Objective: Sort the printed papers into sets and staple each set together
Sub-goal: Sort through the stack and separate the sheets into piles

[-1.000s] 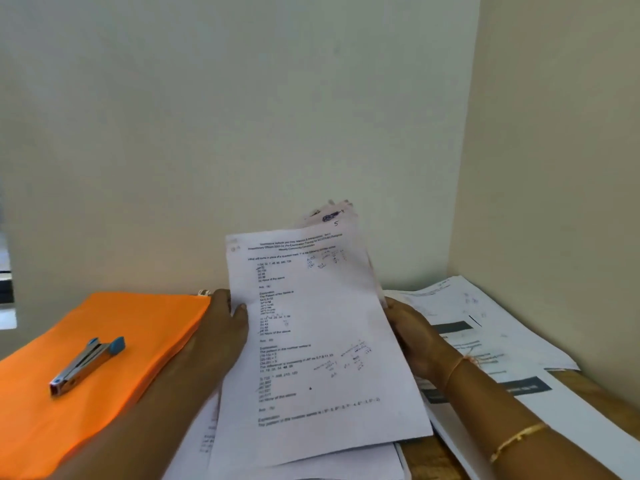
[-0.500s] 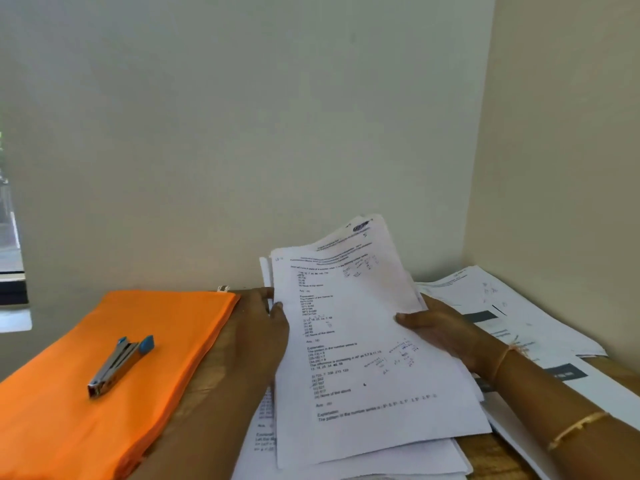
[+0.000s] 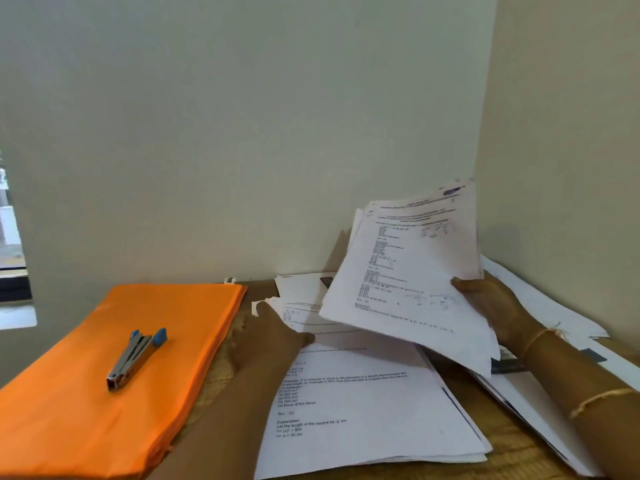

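R hand grips a fanned sheaf of white printed sheets by its right edge, thumb on top, raised & tilted above the wooden table near the wall corner. L hand lies flat, fingers approx. straight, on the white printed-paper stack below. Silver stapler w/ blue ends lies on the orange folder, far left.

**Inspector:** Folder, left side of the tabletop?

**Clerk:** Plain orange, no pattern. The stapler on it is silver metal with blue tips. The tabletop is brown wood with streaked grain.

**Inspector:** Papers?

**Clerk:** Raised sheaf: white, black printed lines, faint pen scribbles, and a dark blue-purple mark at its top corner. Flat stack at the near edge: white with black print. Sheets along the right edge: white with dark grey bars.

**Inspector:** Remainder?

**Clerk:** Bangle, gold. Wall, pale cream, unpatterned.
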Tool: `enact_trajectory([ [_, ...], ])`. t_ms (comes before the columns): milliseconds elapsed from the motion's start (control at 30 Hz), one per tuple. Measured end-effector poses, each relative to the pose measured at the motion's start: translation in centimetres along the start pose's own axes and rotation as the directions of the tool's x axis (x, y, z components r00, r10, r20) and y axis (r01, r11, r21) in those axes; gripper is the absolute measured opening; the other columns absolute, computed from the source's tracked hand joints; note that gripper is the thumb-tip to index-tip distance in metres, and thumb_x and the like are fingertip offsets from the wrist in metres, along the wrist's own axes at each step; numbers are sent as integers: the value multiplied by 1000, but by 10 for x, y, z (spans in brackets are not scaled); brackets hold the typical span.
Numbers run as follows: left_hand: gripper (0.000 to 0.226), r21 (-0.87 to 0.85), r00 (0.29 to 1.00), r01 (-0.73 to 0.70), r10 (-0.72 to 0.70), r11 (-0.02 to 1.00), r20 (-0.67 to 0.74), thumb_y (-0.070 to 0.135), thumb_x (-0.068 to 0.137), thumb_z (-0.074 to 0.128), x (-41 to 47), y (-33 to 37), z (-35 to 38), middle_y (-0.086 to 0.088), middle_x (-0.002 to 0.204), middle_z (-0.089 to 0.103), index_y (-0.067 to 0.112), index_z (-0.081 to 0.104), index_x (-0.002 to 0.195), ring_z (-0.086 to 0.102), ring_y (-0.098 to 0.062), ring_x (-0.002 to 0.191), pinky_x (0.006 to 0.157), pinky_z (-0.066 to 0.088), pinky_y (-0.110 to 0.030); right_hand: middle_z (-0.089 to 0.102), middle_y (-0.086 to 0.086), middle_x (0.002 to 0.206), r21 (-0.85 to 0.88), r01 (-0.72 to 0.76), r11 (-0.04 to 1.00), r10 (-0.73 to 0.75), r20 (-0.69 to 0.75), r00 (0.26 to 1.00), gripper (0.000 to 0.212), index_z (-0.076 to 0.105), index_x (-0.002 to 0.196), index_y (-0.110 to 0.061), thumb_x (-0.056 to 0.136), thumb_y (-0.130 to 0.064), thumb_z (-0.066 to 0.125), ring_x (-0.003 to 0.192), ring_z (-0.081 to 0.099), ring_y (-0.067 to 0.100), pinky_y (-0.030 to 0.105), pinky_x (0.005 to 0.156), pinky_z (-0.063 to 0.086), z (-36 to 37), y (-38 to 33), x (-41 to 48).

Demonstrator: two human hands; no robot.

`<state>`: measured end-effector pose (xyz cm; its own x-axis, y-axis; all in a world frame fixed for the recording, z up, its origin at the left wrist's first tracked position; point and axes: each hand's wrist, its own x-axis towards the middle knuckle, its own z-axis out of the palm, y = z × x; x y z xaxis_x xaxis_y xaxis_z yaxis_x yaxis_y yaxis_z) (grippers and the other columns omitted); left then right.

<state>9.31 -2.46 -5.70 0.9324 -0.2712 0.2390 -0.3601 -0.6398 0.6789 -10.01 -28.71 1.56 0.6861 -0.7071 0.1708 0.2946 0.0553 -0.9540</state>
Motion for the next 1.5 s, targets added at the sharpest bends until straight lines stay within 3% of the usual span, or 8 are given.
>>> enact_trajectory([
  [267,66,-200,994,40,-58,979,-88,10,72,79,-33,31,-42,-10,124,57,8,45,129,56,-27,110,80,45,-32,55,17,130,-166,53,985,-90,-222,971,46,47,136,-9,91,-3,55,114,54,39,51,101,43,-18,6,20],
  [700,7,-278,963,-122,46,953,-265,19,88,63,-29,28,-54,0,86,64,14,60,92,56,-17,73,53,34,-23,54,14,128,-194,100,976,-151,-268,951,42,47,135,-6,93,-1,50,102,51,27,33,88,40,-39,1,29],
  [867,23,-252,948,-231,159,940,-276,22,95,54,-38,33,-57,5,68,56,17,54,72,55,-16,67,50,28,-18,55,14,130,-222,126,967,-176,-224,959,43,48,136,-4,93,0,50,109,54,30,36,96,42,-33,3,28],
  [1033,45,-248,937,-260,181,933,-299,34,98,42,-40,33,-61,-12,138,50,5,56,129,42,-31,131,108,33,-38,56,13,126,-185,152,971,-196,-248,949,43,49,135,-5,93,2,48,103,52,25,30,89,40,-33,1,26],
  [1200,39,-156,887,-326,245,932,-392,23,100,40,-37,33,-65,-9,155,21,16,46,138,23,-26,142,111,25,-36,57,13,128,-191,188,963,-238,-288,928,40,52,131,-8,92,1,47,104,53,26,36,98,42,-33,0,24],
  [1333,30,-212,847,-361,224,908,-482,19,101,38,-36,30,-66,-14,110,64,5,62,112,57,-33,102,80,44,-36,57,12,128,-223,205,953,-269,-315,910,40,51,132,-8,93,-1,46,111,53,29,34,98,41,-31,-3,22],
  [1400,30,-253,829,-364,188,897,-526,22,102,36,-39,32,-68,-10,72,58,4,55,88,52,-27,67,56,36,-32,57,12,128,-218,202,955,-264,-310,913,40,51,132,-7,93,-1,46,107,53,27,33,97,41,-30,-3,23],
  [1500,32,-250,799,-357,156,900,-581,25,101,36,-40,31,-70,-12,65,52,3,48,80,48,-24,58,51,32,-34,57,12,125,-214,186,959,-245,-299,922,38,51,132,-6,94,-1,44,105,52,27,32,95,41,-29,-2,23],
])
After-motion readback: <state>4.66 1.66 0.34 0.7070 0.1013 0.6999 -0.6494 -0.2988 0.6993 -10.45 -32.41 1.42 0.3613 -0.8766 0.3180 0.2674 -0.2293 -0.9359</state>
